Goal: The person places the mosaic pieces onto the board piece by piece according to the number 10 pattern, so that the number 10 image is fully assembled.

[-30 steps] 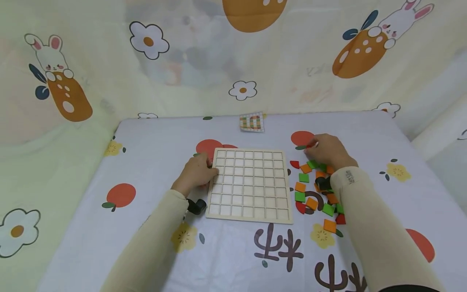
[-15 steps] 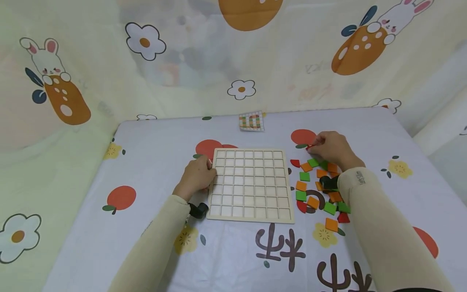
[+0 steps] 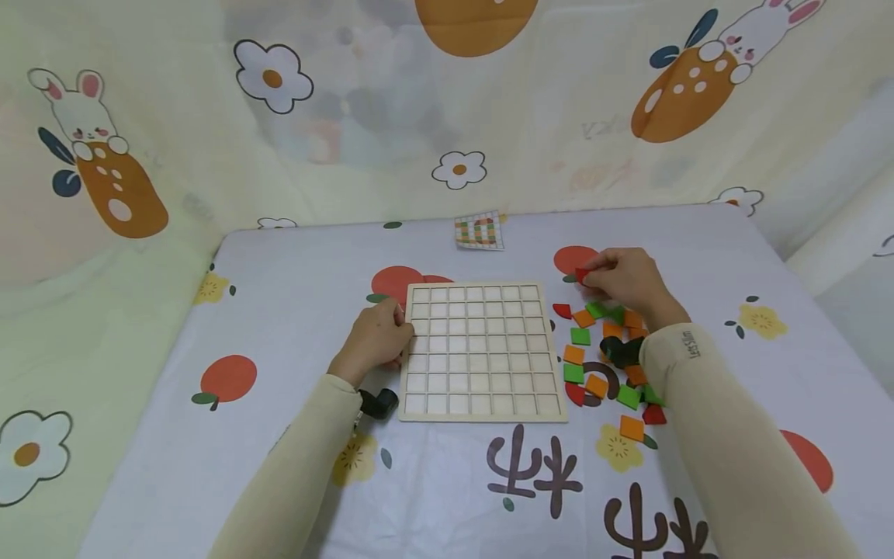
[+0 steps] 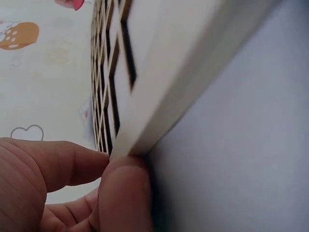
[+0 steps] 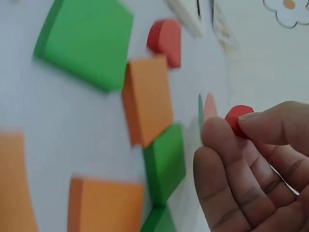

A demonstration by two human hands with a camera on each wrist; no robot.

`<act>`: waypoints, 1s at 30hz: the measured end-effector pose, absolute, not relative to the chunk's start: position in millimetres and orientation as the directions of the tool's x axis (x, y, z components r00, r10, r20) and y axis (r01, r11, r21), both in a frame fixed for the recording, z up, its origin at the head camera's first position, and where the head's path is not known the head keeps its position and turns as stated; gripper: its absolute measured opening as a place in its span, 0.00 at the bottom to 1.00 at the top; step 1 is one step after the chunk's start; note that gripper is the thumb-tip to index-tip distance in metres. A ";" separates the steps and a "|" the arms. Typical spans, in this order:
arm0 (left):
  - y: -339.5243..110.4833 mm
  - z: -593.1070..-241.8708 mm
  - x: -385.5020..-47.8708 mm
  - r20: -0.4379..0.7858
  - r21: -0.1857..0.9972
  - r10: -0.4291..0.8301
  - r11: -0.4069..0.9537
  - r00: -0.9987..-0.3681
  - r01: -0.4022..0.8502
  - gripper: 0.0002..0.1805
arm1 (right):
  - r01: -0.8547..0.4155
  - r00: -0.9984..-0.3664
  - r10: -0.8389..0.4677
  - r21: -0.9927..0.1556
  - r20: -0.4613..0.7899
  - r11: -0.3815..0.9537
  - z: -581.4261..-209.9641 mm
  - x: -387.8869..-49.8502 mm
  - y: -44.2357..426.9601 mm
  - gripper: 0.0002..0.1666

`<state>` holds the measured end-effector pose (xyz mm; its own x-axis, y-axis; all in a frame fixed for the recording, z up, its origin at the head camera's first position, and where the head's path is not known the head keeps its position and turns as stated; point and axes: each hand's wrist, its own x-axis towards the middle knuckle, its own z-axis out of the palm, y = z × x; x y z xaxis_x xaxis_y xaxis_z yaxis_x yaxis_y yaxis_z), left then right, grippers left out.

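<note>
A square wooden grid board (image 3: pixel 482 353) with bare compartments lies flat on the table. At its left edge is my left hand (image 3: pixel 375 338), whose thumb and finger pinch the board's rim (image 4: pixel 159 92) in the left wrist view. To the right, above the table, my right hand (image 3: pixel 628 281) pinches a small red tile (image 5: pixel 236 118) between thumb and fingertip; its full outline is partly covered. Just below that hand several loose tiles are scattered, among them a green tile (image 3: pixel 580 336), an orange tile (image 3: pixel 632 428) and a red rounded tile (image 3: pixel 562 310).
Behind the board lies a small pattern card (image 3: pixel 479 231) printed with a coloured grid. The printed tablecloth (image 3: pixel 293 310) covers the table up to a hanging cloth (image 3: pixel 363 140) at the back. My right forearm (image 3: pixel 733 435) hides part of the tile pile's right side.
My right hand has risen slightly from the pile, and the red tile now shows at its fingertips. The board has turned slightly, its near edge now level. My left hand stays at the rim.
</note>
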<state>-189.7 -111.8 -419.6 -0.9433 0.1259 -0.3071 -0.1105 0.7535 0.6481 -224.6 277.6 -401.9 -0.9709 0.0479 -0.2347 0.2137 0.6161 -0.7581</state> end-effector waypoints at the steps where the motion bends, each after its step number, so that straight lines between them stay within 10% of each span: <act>1: -112.5 -419.8 -189.9 -0.310 0.651 0.126 0.750 -0.942 -0.114 0.04 | 0.218 -0.969 0.036 -0.773 -0.245 0.597 -401.3 -225.0 275.7 0.21; 30: -112.9 -422.2 -190.6 -0.292 0.648 0.126 0.755 -0.948 -0.099 0.04 | 0.120 -0.943 -0.191 -0.813 -0.273 0.570 -394.7 -226.6 219.8 0.15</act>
<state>-190.6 -112.9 -422.2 -0.9482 0.1256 -0.2919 -0.0995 0.7551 0.6480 -226.6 219.8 -394.7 -0.9429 -0.1912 -0.2728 0.1197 0.5699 -0.8130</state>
